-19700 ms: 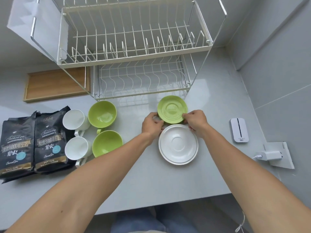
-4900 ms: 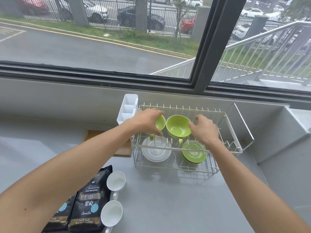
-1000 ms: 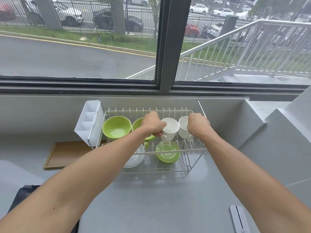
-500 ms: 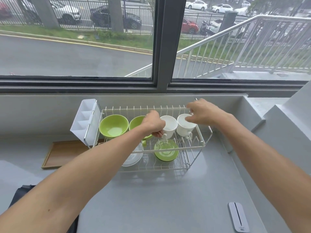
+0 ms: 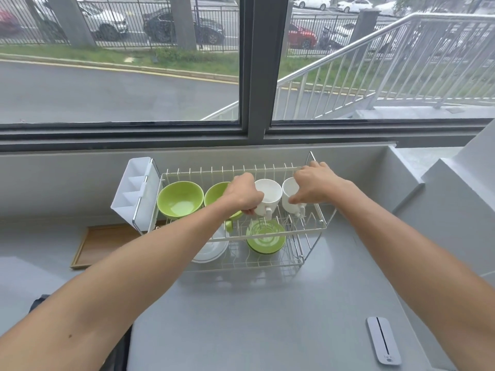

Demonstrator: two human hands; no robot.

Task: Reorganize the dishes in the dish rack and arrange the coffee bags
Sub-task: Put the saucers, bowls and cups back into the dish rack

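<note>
The white wire dish rack (image 5: 318, 212) stands on the counter under the window. Its upper tier holds two green cups (image 5: 180, 199) and two white cups. My left hand (image 5: 242, 194) grips the left white cup (image 5: 269, 192) near its handle. My right hand (image 5: 313, 184) is closed on the rim of the right white cup (image 5: 288, 191). On the lower tier lie a green saucer (image 5: 265, 236) and a white saucer (image 5: 211, 250), the white one partly hidden by my left forearm. A dark coffee bag (image 5: 117, 352) shows only as an edge under my left arm.
A white cutlery holder (image 5: 134, 191) hangs on the rack's left end. A wooden tray (image 5: 99, 245) lies on the counter to the left. A small white device (image 5: 383, 341) sits at the front right. A grey wall step rises on the right.
My right hand has come down from the rack's back right corner onto the right white cup. My left hand stays on the left white cup.
</note>
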